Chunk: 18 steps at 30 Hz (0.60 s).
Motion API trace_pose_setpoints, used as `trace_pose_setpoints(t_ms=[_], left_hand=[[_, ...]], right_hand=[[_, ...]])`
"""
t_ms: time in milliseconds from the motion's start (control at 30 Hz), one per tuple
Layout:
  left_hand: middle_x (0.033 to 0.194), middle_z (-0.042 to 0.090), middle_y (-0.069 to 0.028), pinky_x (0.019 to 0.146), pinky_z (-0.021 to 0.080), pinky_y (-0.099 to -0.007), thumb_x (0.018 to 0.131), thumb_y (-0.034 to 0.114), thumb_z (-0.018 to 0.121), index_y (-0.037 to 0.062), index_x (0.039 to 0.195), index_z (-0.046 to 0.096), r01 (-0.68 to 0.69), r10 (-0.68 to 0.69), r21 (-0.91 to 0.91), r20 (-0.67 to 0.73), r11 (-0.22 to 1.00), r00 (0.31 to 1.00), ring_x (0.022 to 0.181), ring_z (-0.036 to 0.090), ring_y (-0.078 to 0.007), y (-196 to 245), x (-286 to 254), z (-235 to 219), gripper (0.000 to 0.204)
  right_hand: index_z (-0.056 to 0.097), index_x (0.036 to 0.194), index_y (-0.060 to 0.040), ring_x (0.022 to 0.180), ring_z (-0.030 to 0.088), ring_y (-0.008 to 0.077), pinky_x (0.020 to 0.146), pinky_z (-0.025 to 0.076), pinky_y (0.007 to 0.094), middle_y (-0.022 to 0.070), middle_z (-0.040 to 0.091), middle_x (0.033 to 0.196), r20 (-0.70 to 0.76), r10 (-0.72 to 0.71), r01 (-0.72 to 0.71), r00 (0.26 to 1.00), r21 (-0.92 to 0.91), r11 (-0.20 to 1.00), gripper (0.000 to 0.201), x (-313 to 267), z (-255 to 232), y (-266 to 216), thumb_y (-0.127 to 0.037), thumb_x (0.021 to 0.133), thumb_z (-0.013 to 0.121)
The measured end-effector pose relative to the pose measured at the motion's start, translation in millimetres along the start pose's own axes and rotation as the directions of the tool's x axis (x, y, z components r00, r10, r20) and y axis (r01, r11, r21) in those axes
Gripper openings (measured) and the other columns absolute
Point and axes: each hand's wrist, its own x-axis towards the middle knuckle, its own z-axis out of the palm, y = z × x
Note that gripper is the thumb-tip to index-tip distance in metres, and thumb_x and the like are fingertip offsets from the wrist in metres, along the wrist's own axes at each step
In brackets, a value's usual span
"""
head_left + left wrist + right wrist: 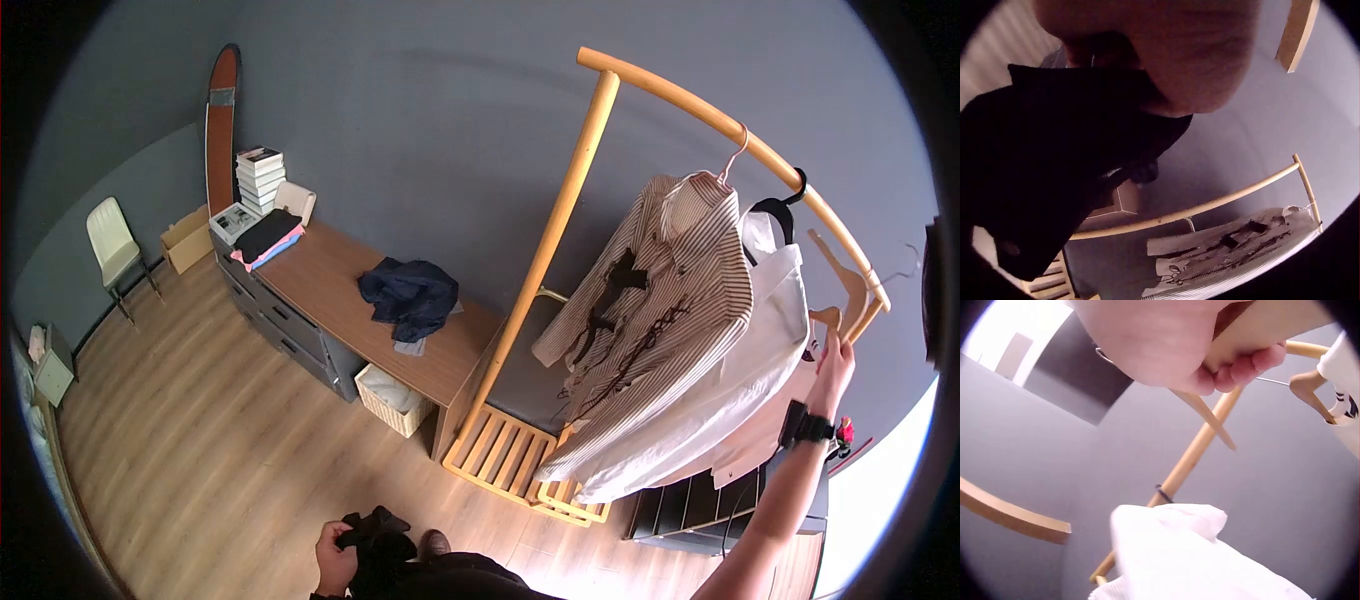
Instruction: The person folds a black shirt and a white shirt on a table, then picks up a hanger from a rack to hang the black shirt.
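The right hand (pixel 833 362) curls its fingers (pixel 1244 367) around a wooden hanger (pixel 843 278) at the rail's (pixel 700 110) right end. The left hand (pixel 335 558) grips a black garment (pixel 380 540) low, beside the striped shirt (pixel 660 300).

A brown-and-cream striped shirt (pixel 655 300) hangs beside a plain white shirt (pixel 770 330) on the pale wooden rack (pixel 560 220); the wall (pixel 430 110) is grey-blue.

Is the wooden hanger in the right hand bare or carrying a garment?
Bare, it seems: the right hand grips a wooden hanger at the rack, no cloth on its visible arm.
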Motion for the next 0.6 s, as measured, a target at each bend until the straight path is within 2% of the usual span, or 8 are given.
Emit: trace_pose_setpoints(t_ms=[100, 167, 233, 267, 300, 400, 500, 600], left_hand=[[0.090, 0.057, -0.0040, 0.077, 0.044, -0.0253, 0.072, -0.016, 0.049, 0.0035, 0.099, 0.055, 0.046, -0.054, -0.153, -0.048, 0.987, 0.997, 0.085, 0.055, -0.0141, -37, 5, -10, 0.034], [0.091, 0.057, -0.0047, 0.078, 0.044, -0.0257, 0.072, -0.013, 0.054, 0.0045, 0.098, 0.056, 0.081, -0.087, -0.140, -0.038, 0.987, 0.995, 0.087, 0.055, -0.0150, -33, 5, -25, 0.031], [0.105, 0.058, -0.0073, 0.090, 0.045, -0.0323, 0.088, 0.004, 0.052, 0.0037, 0.129, 0.054, -0.057, 0.061, -0.098, 0.033, 0.994, 0.998, 0.099, 0.055, -0.0191, -32, 3, -43, 0.041], [0.107, 0.049, -0.0057, 0.088, 0.042, -0.0300, 0.084, -0.002, 0.051, 0.0034, 0.128, 0.045, -0.013, 0.032, -0.174, 0.103, 0.985, 0.994, 0.098, 0.049, -0.0176, -23, 2, -50, 0.044], [0.107, 0.049, -0.0057, 0.088, 0.042, -0.0300, 0.084, -0.002, 0.051, 0.0034, 0.128, 0.045, -0.023, 0.045, -0.173, 0.127, 0.985, 0.991, 0.098, 0.049, -0.0176, -15, 3, -56, 0.044], [0.099, 0.050, -0.0049, 0.085, 0.044, -0.0301, 0.083, -0.001, 0.050, 0.0028, 0.109, 0.048, 0.083, -0.035, -0.241, 0.195, 0.967, 0.980, 0.091, 0.048, -0.0170, 2, 3, -63, 0.027], [0.096, 0.052, -0.0069, 0.082, 0.046, -0.0317, 0.084, 0.001, 0.051, 0.0026, 0.104, 0.050, 0.061, -0.009, -0.194, 0.260, 0.979, 0.966, 0.090, 0.051, -0.0179, -5, 1, -57, 0.021], [0.095, 0.052, -0.0075, 0.081, 0.047, -0.0333, 0.085, 0.004, 0.053, 0.0021, 0.104, 0.051, 0.110, -0.038, -0.200, 0.330, 0.974, 0.943, 0.088, 0.051, -0.0183, 1, -10, -38, 0.020]], right_hand=[[0.055, 0.079, -0.0102, 0.050, 0.036, 0.0029, 0.046, 0.030, 0.0209, -0.0068, 0.040, 0.061, -0.059, -0.059, 0.063, 0.996, 0.059, 0.996, 0.028, -61, -34, -38, -0.027, 0.100, 0.056], [0.054, 0.080, -0.0098, 0.051, 0.035, 0.0029, 0.047, 0.030, 0.0207, -0.0074, 0.038, 0.061, 0.024, -0.052, 0.049, 0.998, 0.100, 0.994, 0.025, -90, -66, -28, -0.024, 0.100, 0.057], [0.057, 0.091, -0.0075, 0.053, 0.038, 0.0035, 0.048, 0.031, 0.0201, -0.0056, 0.042, 0.065, -0.050, -0.056, 0.060, 0.997, 0.091, 0.994, 0.014, -128, -87, -26, -0.019, 0.099, 0.060], [0.058, 0.093, -0.0074, 0.053, 0.040, 0.0038, 0.048, 0.032, 0.0199, -0.0049, 0.044, 0.066, -0.062, -0.083, 0.089, 0.995, 0.102, 0.991, 0.012, -148, -95, -25, -0.018, 0.099, 0.060], [0.058, 0.094, -0.0073, 0.054, 0.042, 0.0040, 0.049, 0.032, 0.0197, -0.0042, 0.046, 0.067, -0.075, -0.110, 0.118, 0.991, 0.114, 0.987, 0.011, -168, -102, -27, -0.017, 0.099, 0.060], [0.061, 0.100, -0.0069, 0.056, 0.045, 0.0043, 0.051, 0.035, 0.0200, -0.0035, 0.050, 0.069, -0.024, 0.031, -0.026, 0.999, 0.167, 0.986, 0.007, -234, -116, -43, -0.014, 0.098, 0.061], [0.061, 0.102, -0.0063, 0.058, 0.046, 0.0046, 0.051, 0.037, 0.0207, -0.0026, 0.055, 0.076, 0.050, 0.153, -0.161, 0.987, 0.255, 0.953, 0.007, -290, -121, -51, -0.006, 0.096, 0.057], [0.063, 0.102, -0.0055, 0.062, 0.051, 0.0059, 0.053, 0.040, 0.0210, -0.0018, 0.058, 0.079, 0.328, 0.313, -0.369, 0.892, 0.126, 0.921, 0.011, -328, -145, -34, -0.004, 0.092, 0.060]])
